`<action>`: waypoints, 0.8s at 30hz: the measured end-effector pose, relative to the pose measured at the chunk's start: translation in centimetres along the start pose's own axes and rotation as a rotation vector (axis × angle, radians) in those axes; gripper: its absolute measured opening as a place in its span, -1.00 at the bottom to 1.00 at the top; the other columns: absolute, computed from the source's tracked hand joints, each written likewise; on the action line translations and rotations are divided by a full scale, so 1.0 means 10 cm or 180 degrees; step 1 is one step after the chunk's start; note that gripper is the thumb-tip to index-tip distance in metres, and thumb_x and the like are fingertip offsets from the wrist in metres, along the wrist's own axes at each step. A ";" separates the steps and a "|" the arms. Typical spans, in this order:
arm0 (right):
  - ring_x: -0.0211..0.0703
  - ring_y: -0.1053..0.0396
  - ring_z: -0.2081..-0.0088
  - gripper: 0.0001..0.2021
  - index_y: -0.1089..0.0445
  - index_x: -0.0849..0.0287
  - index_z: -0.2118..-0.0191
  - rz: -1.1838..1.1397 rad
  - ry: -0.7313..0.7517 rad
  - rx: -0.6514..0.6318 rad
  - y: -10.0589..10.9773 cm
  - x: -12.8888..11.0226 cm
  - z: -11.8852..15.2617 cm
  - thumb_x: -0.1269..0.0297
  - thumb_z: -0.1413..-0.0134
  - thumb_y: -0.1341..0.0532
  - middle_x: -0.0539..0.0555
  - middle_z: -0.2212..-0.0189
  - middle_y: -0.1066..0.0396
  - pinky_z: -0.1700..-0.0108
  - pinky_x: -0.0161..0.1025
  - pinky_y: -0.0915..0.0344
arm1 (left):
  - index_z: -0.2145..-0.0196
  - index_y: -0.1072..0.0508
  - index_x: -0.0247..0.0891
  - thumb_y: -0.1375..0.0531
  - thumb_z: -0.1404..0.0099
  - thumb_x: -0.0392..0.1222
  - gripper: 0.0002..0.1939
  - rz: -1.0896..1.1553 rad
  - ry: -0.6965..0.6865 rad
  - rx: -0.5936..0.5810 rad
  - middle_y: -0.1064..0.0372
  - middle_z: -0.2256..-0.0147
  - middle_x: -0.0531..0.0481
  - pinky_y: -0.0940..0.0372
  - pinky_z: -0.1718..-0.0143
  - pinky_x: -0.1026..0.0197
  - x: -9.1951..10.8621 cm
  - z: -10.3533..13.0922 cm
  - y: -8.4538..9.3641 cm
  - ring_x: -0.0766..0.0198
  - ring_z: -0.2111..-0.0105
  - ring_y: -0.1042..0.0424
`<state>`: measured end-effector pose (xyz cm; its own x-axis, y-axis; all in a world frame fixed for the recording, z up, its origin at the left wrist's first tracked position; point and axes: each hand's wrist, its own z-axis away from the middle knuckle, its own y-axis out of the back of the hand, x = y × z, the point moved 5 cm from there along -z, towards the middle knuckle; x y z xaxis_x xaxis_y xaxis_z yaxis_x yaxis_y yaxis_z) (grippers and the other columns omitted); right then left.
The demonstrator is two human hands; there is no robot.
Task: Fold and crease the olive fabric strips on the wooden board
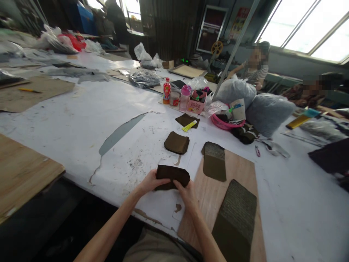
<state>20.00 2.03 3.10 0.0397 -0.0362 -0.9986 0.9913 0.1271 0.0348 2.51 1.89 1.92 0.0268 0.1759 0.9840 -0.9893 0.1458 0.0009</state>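
A dark brown fabric piece (173, 173) is held up over the near edge of the white table. My left hand (152, 182) grips its left end, thumb across the front. On the right end, my right hand (187, 189) pinches it, the two thumbs close together at the middle; the fingers behind are hidden. Just beyond lies a stack of brown fabric pieces (176, 142). Farther back, a yellow tube (189, 126) rests on another brown piece (181, 119). To the right, fanned olive fabric pieces (215, 167) and a larger fanned stack (237, 218) lie on a wooden board (196, 214).
Behind the stacks stand a red-capped bottle (166, 91), a can (174, 98), a pink-lidded bottle (185, 98) and a pink box (196, 105). A pink basket (227, 124) and stuffed bags (269, 112) are back right. Two people sit beyond. A wooden panel (24, 174) is at left.
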 end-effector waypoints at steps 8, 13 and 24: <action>0.01 -0.48 0.17 -0.59 -0.50 0.19 0.17 -0.0384 -0.0247 0.0134 0.03 0.05 -0.42 0.03 0.11 -0.37 0.11 0.21 -0.56 0.07 -0.09 -0.41 | 0.14 -0.51 -0.29 -0.37 -0.04 0.06 -0.51 0.0287 -0.0058 0.0310 -0.55 0.21 -0.06 -0.43 0.22 0.12 0.22 -0.39 0.15 0.08 0.24 -0.52; -0.04 -0.47 0.25 -0.56 -0.49 0.23 0.23 0.0009 -0.0108 0.0118 0.08 -0.15 -0.97 -0.07 0.10 -0.29 0.11 0.26 -0.56 0.19 -0.14 -0.43 | 0.23 -0.45 -0.32 -0.30 -0.07 0.16 -0.51 -0.0010 -0.0358 0.0523 -0.55 0.28 -0.11 -0.42 0.31 0.16 0.53 -0.85 0.34 0.11 0.29 -0.52; -0.09 -0.42 0.19 -0.81 -0.44 0.22 0.33 0.1526 -0.0406 0.0580 0.18 -0.14 -1.94 0.18 -0.08 -0.30 0.10 0.32 -0.46 0.17 -0.19 -0.37 | 0.10 -0.42 -0.32 -0.21 -0.28 0.05 -0.61 -0.1453 -0.0486 0.1330 -0.45 0.23 -0.09 -0.39 0.25 0.12 0.60 -1.73 0.53 0.21 0.27 -0.46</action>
<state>19.29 21.58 3.76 0.4978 -0.1382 -0.8562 0.8634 -0.0149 0.5043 -0.11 20.56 4.78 0.4687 0.0404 0.8824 -0.8564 -0.2242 0.4652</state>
